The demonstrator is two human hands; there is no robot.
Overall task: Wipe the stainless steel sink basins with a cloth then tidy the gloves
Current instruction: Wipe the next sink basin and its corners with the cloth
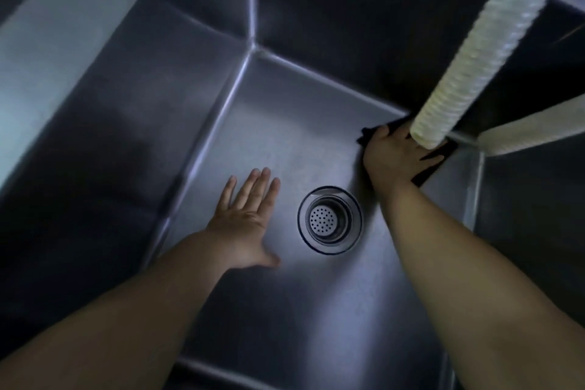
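Nearest the camera, two bare forearms are extended down into the stainless steel sink basin point(316, 123). At the far right corner of the basin floor, a dark cloth point(433, 165) is pressed down by the right hand point(392, 153), whose fingers are spread flat over it; little of the cloth is seen beyond its edges, and the fingertips are partly hidden behind a pale corrugated hose point(481, 51) that hangs across the view, so it cannot be fully told whether any fold is pinched. The left hand point(245, 217) is held open with straight fingers, empty, just left of the perforated drain strainer point(329, 220); whether it rests on the steel or hovers above it is not clear in the dim light. The wiping step appears to be under way, with the corner seam being worked. For a good result, the cloth would best be kept flat under the palm, pushed firmly into the seam where floor meets wall, then drawn in overlapping strokes toward the drain so that residue is carried there. The hose should be avoided or nudged aside. No gloves are seen, so that part is judged to remain.
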